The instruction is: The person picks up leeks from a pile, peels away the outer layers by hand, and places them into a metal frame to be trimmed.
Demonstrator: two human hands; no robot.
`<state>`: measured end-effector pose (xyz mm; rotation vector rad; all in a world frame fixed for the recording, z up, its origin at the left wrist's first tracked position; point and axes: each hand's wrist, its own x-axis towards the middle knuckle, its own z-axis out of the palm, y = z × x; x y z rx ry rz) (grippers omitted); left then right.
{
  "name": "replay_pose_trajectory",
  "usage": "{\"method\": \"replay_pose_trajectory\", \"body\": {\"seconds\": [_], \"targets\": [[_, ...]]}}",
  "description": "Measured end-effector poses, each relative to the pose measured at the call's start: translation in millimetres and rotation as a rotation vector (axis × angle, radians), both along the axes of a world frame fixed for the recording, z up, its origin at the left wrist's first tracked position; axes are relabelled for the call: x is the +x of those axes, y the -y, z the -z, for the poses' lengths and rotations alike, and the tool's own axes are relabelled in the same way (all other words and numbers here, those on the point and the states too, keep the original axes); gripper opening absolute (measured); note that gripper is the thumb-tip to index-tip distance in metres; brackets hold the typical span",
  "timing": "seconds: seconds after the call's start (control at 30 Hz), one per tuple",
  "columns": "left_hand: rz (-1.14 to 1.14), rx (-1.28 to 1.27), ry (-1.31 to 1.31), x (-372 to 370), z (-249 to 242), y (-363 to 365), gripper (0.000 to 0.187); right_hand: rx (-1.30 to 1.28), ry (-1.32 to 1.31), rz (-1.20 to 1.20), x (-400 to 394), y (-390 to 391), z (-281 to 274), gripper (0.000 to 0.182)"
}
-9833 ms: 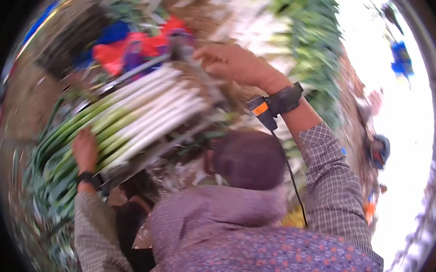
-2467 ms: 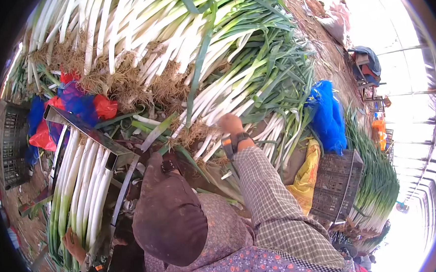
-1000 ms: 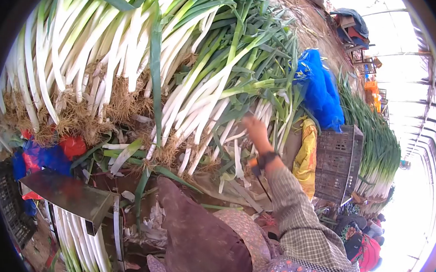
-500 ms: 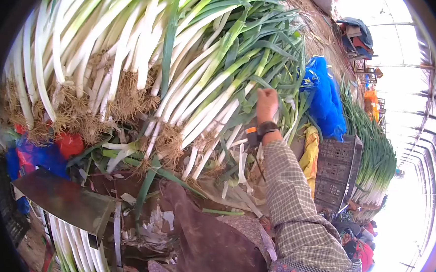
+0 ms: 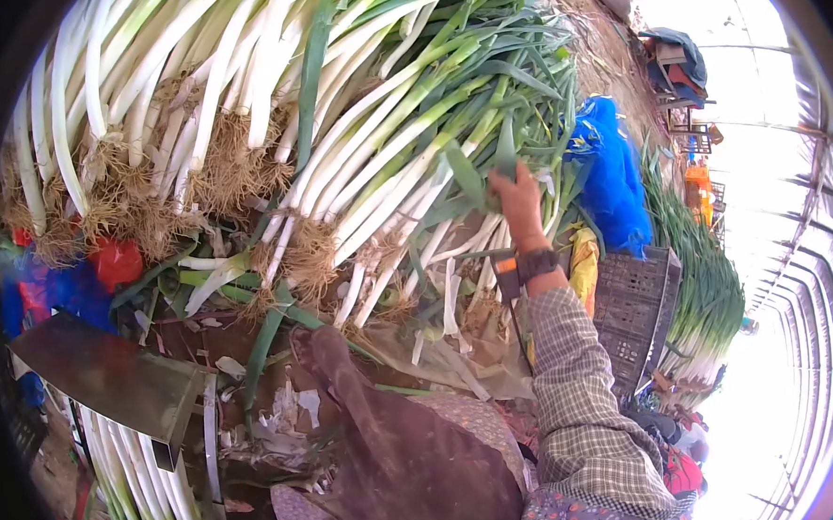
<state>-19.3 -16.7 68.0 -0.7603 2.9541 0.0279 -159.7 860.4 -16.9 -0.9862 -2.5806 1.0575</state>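
My right hand, with a dark watch at the wrist and a checked sleeve, is closed on a green leek leaf. Another broad leaf stands up just left of the fingers. Beneath and around the hand lies a big pile of leeks, white stems and hairy roots towards the left, green tops towards the upper right. The fingertips are partly hidden by leaves. My left hand does not show.
A metal stand is at the lower left, above more leeks. Right of my hand are a blue net bag, a yellow bag and a black crate. Further leeks lie beyond. A person in red shows at the lower right.
My right hand has turned and moved slightly right, and leaves now rise beside its fingers. The view has shifted a little, so the pile appears further left.
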Motion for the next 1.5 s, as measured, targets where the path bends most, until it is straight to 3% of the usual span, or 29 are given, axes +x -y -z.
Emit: {"method": "replay_pose_trajectory", "body": {"seconds": [0.07, 0.17, 0.3, 0.4, 0.53, 0.6, 0.67, 0.8, 0.93, 1.0, 1.03, 1.13, 1.27, 1.3, 1.4, 1.43, 1.5], "targets": [[0.013, 0.000, -0.007, 2, 1, 5, 0.035, 0.222, 0.153, -0.039, 36, -5, 36, 0.037], [0.044, -0.007, 0.000, 7, -2, 17, 0.035, 0.157, 0.075, -0.236, 33, 15, 54, 0.046], [0.072, 0.003, 0.000, 13, 6, 27, 0.035, 0.418, 0.463, -0.164, 18, 46, 75, 0.053], [0.096, 0.004, -0.002, 20, 4, 42, 0.035, 0.335, 0.572, -0.352, 35, 59, 63, 0.041], [0.149, 0.024, -0.015, 35, 15, 73, 0.036, 0.180, 0.317, -0.528, 108, 88, -9, 0.024], [0.213, -0.033, 0.038, 33, 12, 75, 0.036, 0.101, 0.425, -0.451, 146, 95, -39, 0.023], [0.227, -0.043, 0.050, 30, 12, 74, 0.036, 0.156, 0.596, -0.558, 189, 84, -42, 0.025], [0.150, -0.016, 0.015, 26, 17, 61, 0.036, -0.423, 1.165, -1.003, 287, 118, -58, 0.029], [0.101, -0.012, 0.004, 23, 16, 43, 0.035, -0.246, 1.020, -1.119, 302, 88, -11, 0.035], [0.096, -0.012, 0.020, 14, 11, 35, 0.035, -0.116, 0.882, -0.951, 264, 81, -25, 0.039], [0.084, -0.016, 0.021, 11, 10, 29, 0.035, 0.042, 1.012, -0.742, 221, 69, -22, 0.043], [0.041, -0.028, 0.013, 6, 0, 8, 0.035, 0.197, 0.798, -0.502, 109, 32, -1, 0.085], [-0.024, -0.053, -0.007, -2, -25, -34, 0.034, 0.327, 1.006, -0.485, 47, -2, 61, 0.076], [-0.035, -0.058, -0.014, -7, -33, -48, 0.034, 0.362, 1.038, -0.493, 49, 2, 67, 0.057], [-0.051, -0.052, -0.011, -9, -40, -52, 0.034, 0.433, 0.962, -0.589, 56, 3, 83, 0.034], [-0.068, -0.048, -0.002, -7, -37, -42, 0.034, 0.415, 0.785, -0.538, 62, 17, 59, 0.014], [-0.028, -0.066, 0.016, 0, -31, -24, 0.035, 0.370, 0.550, -0.541, 85, 39, 10, 0.015]]}}
